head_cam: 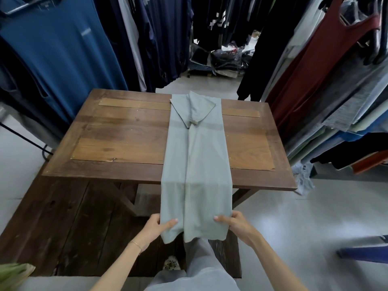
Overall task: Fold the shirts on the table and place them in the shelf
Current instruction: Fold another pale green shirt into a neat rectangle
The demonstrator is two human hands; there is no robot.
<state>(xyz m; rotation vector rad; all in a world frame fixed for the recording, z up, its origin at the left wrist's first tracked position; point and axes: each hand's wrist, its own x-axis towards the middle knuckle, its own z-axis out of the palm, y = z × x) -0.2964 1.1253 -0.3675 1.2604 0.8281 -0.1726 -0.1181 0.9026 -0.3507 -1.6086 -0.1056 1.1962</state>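
Centre of frame: a pale grey-green fabric shirt (197,156), its sides folded inward into a long narrow strip, lies lengthwise on the dark brown wooden surface (117,143). Its sleeves are crossed at the far end, and its near end hangs over the front edge. Lower centre: the left hand (156,226) pinches the strip's lower left corner, thumb on top and fingers (171,223) curled beneath; the right hand (236,224) pinches the lower right corner the same way. A thin bracelet (136,244) circles the left wrist. Upper left: a hanging blue T-shirt (58,51) bears a small pale chest mark, too blurred to read. Upper right: a hanging dark red garment (319,76). Upper centre: dark hanging clothes (168,34).
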